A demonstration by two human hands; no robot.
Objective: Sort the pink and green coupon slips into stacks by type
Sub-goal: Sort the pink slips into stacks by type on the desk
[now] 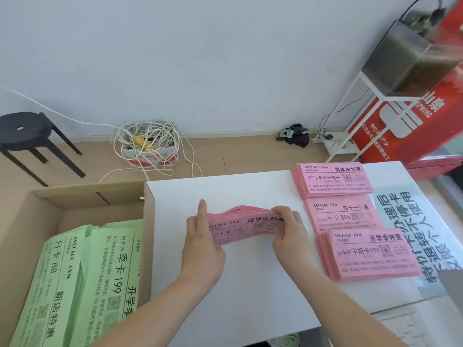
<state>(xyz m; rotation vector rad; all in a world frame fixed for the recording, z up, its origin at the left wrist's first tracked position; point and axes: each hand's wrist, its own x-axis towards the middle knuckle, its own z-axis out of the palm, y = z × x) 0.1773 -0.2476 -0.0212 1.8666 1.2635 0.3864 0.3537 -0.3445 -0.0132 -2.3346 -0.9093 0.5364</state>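
Both hands hold one bundle of pink coupon slips [244, 225] just above the white table [250, 284]. My left hand [201, 236] holds its left end, fingers straight along the edge and thumb underneath. My right hand [289, 227] pinches its right end with curled fingers. Three sorted pink stacks lie at the right: the far stack [333, 180], the middle stack [342, 214] and the near stack [370, 254]. Green coupon slips [75, 284] lie in a cardboard box [22, 234] at the left.
A printed sheet [411, 231] lies on the table's right side beside the pink stacks. On the floor behind are a black stool [27, 136], a small box of tangled white cable [150, 144], a white metal stand [350, 121] and a red carton [413, 116].
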